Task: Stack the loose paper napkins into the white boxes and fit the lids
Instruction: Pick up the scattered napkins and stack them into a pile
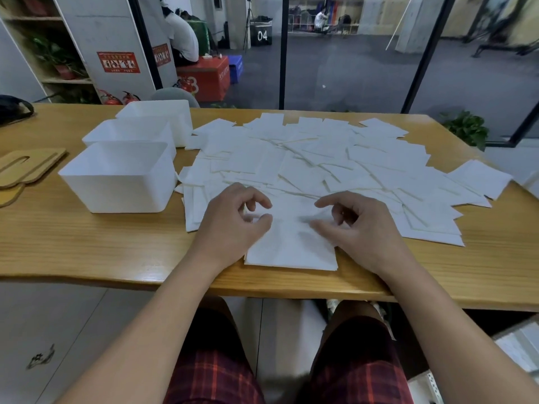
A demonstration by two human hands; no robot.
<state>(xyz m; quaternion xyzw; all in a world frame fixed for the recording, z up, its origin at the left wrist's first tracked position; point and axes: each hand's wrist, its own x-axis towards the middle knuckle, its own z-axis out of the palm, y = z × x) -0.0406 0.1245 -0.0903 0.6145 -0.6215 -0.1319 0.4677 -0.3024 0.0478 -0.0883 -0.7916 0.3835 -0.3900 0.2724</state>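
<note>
Several white paper napkins lie spread in an overlapping heap across the wooden table. A small neat stack of napkins lies at the front edge between my hands. My left hand rests on its left side with fingers loosely curled, thumb and forefinger close together over the paper. My right hand rests on its right side, fingers loosely curled, holding nothing clearly. Three white open boxes stand at the left: the nearest box, a middle box and a far box.
Wooden lids with a slot lie at the table's left edge. A dark bag sits at the far left corner. One napkin hangs near the right edge. Beyond the table are a glass wall and a seated person.
</note>
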